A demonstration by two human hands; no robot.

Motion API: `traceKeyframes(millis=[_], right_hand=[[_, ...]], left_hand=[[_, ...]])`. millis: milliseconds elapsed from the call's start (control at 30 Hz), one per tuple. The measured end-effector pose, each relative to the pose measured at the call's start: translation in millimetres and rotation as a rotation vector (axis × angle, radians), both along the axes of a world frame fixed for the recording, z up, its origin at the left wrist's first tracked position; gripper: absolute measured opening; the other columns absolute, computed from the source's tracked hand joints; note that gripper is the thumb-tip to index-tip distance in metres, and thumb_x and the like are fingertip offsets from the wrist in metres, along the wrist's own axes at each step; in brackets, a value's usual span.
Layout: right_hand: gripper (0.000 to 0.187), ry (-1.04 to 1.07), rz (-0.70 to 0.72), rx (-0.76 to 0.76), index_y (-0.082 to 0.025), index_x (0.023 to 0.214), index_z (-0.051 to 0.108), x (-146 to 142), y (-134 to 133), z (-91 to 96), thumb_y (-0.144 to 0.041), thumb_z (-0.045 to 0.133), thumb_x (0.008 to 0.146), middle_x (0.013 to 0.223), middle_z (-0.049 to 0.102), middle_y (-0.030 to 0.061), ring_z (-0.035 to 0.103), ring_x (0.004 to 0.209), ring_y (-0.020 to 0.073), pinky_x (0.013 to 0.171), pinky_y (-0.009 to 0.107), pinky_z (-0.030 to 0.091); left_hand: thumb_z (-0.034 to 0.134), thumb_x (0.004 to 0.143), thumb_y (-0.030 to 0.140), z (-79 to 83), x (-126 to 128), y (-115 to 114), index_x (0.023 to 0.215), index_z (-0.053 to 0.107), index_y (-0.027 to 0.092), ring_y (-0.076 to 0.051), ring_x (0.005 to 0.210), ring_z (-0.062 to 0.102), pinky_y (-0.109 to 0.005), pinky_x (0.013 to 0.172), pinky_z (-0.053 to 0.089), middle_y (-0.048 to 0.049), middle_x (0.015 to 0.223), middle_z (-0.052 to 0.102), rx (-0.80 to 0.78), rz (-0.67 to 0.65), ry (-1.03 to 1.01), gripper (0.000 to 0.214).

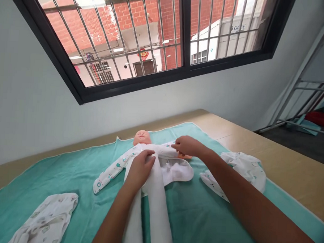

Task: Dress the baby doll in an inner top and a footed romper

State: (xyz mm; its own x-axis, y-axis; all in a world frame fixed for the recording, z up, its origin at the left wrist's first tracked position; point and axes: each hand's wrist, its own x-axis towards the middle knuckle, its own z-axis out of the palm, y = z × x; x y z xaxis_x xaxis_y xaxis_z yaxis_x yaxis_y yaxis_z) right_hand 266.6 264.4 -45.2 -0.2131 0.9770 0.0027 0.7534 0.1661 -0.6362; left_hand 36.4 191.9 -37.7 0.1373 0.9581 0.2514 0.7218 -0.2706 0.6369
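Pale wall, one dark-framed window [186, 39] with metal bars, brick building outside. Below it, one wooden tabletop [223, 133], largely covered by a green cloth [200, 225].

Item: one doll [156, 175], on its back on the green cloth, head toward the window, white legs toward the person. It lies under and between the two hands.

Item: one printed shirt [177, 170] on the doll. One sleeve stretches out to the left of the view; beneath the other arm, a pale flap lies spread.

Left hand [142, 167]: laid on the doll's chest, back of the hand up, fingers bent and pointing away from the person; whether they grip any cloth cannot be told. Its forearm covers part of one leg.

Right hand [189, 146]: reached across, wrist bent inward, fingers pinched together on the other sleeve [166, 149], just beside the doll's orange-toned hand [184, 156].

Also listed: one folded printed garment [48, 217], near left; one crumpled white garment [246, 169], partly hidden by the right forearm; far right, one metal frame [289, 95].
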Motion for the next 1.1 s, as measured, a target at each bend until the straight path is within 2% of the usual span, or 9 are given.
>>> traceKeyframes(millis=[100, 200, 333, 533, 667, 767, 900, 1000, 1100], right_hand=[[0.014, -0.074, -0.218, 0.184, -0.019, 0.063, 0.062, 27, 17, -5.6, -0.024, 0.061, 0.077, 0.073, 0.067, 0.0078, 0.059, 0.074, 0.0215, 0.064, 0.030, 0.039], [0.006, -0.030, -0.154, 0.157, -0.019, 0.069, 0.065, 34, 28, -33.3, -0.013, 0.062, 0.069, 0.076, 0.068, 0.0056, 0.060, 0.076, 0.0197, 0.065, 0.027, 0.039], [0.006, 0.079, -0.056, 0.102, -0.018, 0.064, 0.066, 36, 36, -66.1, -0.019, 0.065, 0.070, 0.069, 0.069, 0.0030, 0.061, 0.067, 0.0163, 0.062, 0.024, 0.041], [0.046, 0.242, -0.067, 0.094, -0.012, 0.084, 0.067, 30, 37, -71.4, -0.038, 0.031, 0.096, 0.075, 0.071, 0.0080, 0.060, 0.058, 0.0137, 0.055, 0.023, 0.043], [0.029, 0.204, 0.066, 0.115, -0.019, 0.084, 0.067, -5, 23, -71.8, -0.047, 0.067, 0.077, 0.088, 0.071, 0.0044, 0.063, 0.078, 0.0183, 0.067, 0.025, 0.044], [0.040, 0.161, 0.077, 0.138, -0.021, 0.088, 0.066, -26, 11, -75.7, -0.034, 0.085, 0.055, 0.109, 0.066, 0.0070, 0.060, 0.100, 0.0268, 0.080, 0.031, 0.043], [0.027, 0.206, -0.032, 0.113, -0.019, 0.090, 0.066, -24, 12, -78.0, -0.021, 0.076, 0.065, 0.109, 0.064, 0.0119, 0.055, 0.110, 0.0308, 0.086, 0.036, 0.040], [0.011, 0.334, -0.079, 0.048, -0.017, 0.071, 0.062, -12, 23, -74.6, -0.023, 0.071, 0.069, 0.087, 0.067, 0.0094, 0.060, 0.096, 0.0279, 0.080, 0.033, 0.041], [0.018, 0.550, -0.134, -0.009, -0.016, 0.069, 0.058, -1, 32, -68.0, -0.031, 0.063, 0.076, 0.078, 0.065, 0.0073, 0.061, 0.082, 0.0230, 0.070, 0.030, 0.043]], left_hand=[[0.050, 0.087, 0.027, 9.8, 30, 18, 0.113, 0.060, 0.019, -0.027, 0.110, 0.059, -0.040, 0.092, 0.046, -0.0101, 0.118, 0.065, 0.050, 0.022, 0.392, 0.028], [0.050, 0.086, 0.023, 5.2, 70, 41, 0.114, 0.057, 0.018, -0.031, 0.113, 0.055, -0.044, 0.089, 0.045, -0.0152, 0.121, 0.060, 0.085, -0.127, 0.746, 0.030], [0.056, 0.081, 0.021, -18.2, 101, 63, 0.101, 0.061, 0.020, -0.028, 0.104, 0.058, -0.042, 0.087, 0.044, -0.0115, 0.108, 0.064, 0.063, -0.273, 0.854, 0.021], [0.050, 0.077, 0.012, -10.2, 77, 75, 0.100, 0.058, 0.020, -0.024, 0.093, 0.060, -0.035, 0.076, 0.043, -0.0092, 0.103, 0.064, 0.105, -0.179, 0.872, 0.026], [0.047, 0.078, 0.015, 10.7, 55, 80, 0.098, 0.057, 0.022, -0.023, 0.083, 0.060, -0.031, 0.067, 0.041, -0.0070, 0.099, 0.065, 0.126, -0.129, 0.839, 0.024], [0.048, 0.076, 0.014, 15.2, 47, 80, 0.094, 0.058, 0.022, -0.022, 0.080, 0.060, -0.030, 0.065, 0.039, -0.0060, 0.094, 0.065, 0.129, -0.131, 0.844, 0.022], [0.047, 0.076, 0.014, 13.0, 42, 77, 0.092, 0.057, 0.021, -0.022, 0.079, 0.059, -0.031, 0.064, 0.039, -0.0063, 0.090, 0.063, 0.141, -0.120, 0.878, 0.020], [0.048, 0.075, 0.011, 10.9, 40, 74, 0.091, 0.056, 0.021, -0.024, 0.081, 0.059, -0.032, 0.067, 0.040, -0.0072, 0.091, 0.063, 0.151, -0.130, 0.920, 0.020], [0.049, 0.076, 0.011, 7.7, 40, 68, 0.090, 0.056, 0.020, -0.025, 0.087, 0.059, -0.035, 0.073, 0.041, -0.0089, 0.093, 0.063, 0.160, -0.170, 0.970, 0.018]])
